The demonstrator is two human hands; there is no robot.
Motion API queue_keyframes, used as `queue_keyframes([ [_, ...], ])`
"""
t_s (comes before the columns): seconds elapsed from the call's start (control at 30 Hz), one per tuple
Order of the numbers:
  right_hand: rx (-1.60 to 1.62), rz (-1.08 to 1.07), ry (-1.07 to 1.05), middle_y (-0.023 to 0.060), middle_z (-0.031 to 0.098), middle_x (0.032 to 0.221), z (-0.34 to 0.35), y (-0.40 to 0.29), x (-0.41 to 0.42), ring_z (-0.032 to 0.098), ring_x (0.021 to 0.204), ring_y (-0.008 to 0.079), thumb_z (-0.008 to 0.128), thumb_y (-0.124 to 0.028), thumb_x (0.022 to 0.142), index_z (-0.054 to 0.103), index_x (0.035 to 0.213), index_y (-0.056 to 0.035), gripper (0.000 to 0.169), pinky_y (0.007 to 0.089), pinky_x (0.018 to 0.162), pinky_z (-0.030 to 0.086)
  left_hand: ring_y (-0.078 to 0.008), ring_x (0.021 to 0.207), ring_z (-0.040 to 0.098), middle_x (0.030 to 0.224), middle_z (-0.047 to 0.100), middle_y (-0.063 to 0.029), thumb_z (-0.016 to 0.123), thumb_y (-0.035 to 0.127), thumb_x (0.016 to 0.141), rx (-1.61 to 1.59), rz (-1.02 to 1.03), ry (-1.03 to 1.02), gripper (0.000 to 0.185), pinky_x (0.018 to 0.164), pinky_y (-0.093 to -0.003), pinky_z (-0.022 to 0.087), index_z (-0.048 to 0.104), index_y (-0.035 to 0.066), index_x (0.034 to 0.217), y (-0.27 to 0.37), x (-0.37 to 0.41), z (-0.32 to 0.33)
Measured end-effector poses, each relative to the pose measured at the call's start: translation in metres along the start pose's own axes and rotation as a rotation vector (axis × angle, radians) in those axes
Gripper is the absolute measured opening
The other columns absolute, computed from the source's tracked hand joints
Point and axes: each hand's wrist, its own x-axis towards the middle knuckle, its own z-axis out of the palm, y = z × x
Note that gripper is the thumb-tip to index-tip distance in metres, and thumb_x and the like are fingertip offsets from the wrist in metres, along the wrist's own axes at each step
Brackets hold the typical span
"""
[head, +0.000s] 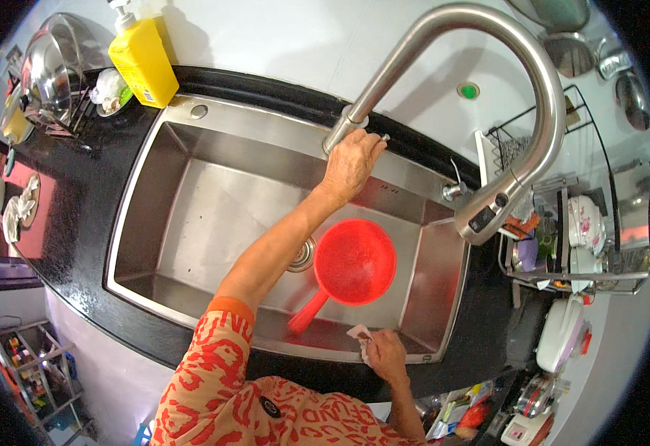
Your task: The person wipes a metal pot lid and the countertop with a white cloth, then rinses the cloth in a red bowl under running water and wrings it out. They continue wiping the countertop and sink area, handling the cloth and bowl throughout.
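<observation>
My left hand (352,164) reaches across the stainless steel sink (230,206) and grips the lever at the base of the faucet (353,114). The tip of the lever (386,137) pokes out past my fingers. A crumpled white tissue or thin cloth (363,340) is pinched in my right hand (387,357), above the sink's near rim. Between my hands a red plastic dipper (355,262) sits in the basin, its handle (308,312) angled toward me. It partly covers the drain (304,256). No stream of water shows under the spout (473,228).
The faucet's tall neck arches over the right side. A yellow pump bottle (145,64) stands at the sink's back left corner, near a metal lid (54,67). A dish rack (576,274) with bowls occupies the right counter. A soap dispenser (454,189) rises from the back rim.
</observation>
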Motion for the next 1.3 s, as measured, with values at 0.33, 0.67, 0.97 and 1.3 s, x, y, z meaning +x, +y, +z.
queue_keyframes([
  [0.33,0.266,0.054,-0.099,0.0182,0.054,0.099,-0.007,0.020,0.012,0.054,0.092,0.0339,0.056,-0.015,0.081,0.060,0.109,-0.0029,0.031,0.0401,0.078,0.044,-0.0297,0.075,0.061,0.084,0.061,-0.0166,0.063,0.016,0.082,-0.026,-0.295,-0.238,0.025,0.068,-0.0389,0.049,0.058,0.002,0.102,-0.017,-0.098,-0.037],
  [0.67,0.218,0.022,-0.029,0.0162,0.055,0.102,0.040,0.043,0.161,0.057,0.091,0.0285,0.057,-0.006,0.080,0.056,0.110,0.0001,0.031,0.0360,0.079,0.046,-0.0409,0.101,0.057,0.110,0.055,-0.0288,0.074,0.025,0.071,0.168,-0.570,-1.154,0.094,0.090,-0.0459,0.045,0.015,0.011,0.143,0.026,-0.241,-0.084],
  [0.97,0.364,0.077,0.092,0.0235,0.062,0.088,0.123,0.060,0.202,0.061,0.085,0.0392,0.058,-0.015,0.080,0.049,0.116,-0.0077,0.038,0.0480,0.072,0.048,-0.0401,0.097,0.057,0.111,0.054,-0.0263,0.072,0.013,0.072,0.257,-0.450,-0.748,0.075,0.086,-0.0430,0.047,0.033,0.009,0.136,0.067,-0.247,-0.080],
  [1.3,0.097,0.001,-0.207,0.0297,0.045,0.114,0.094,0.030,0.194,0.044,0.114,0.0446,0.061,-0.008,0.076,0.047,0.113,-0.0001,0.040,0.0551,0.089,0.039,-0.0272,0.108,0.054,0.127,0.046,-0.0201,0.050,0.014,0.092,-0.755,-1.566,-0.328,0.058,0.081,-0.0448,0.050,0.021,0.009,0.142,0.068,-0.241,-0.035],
])
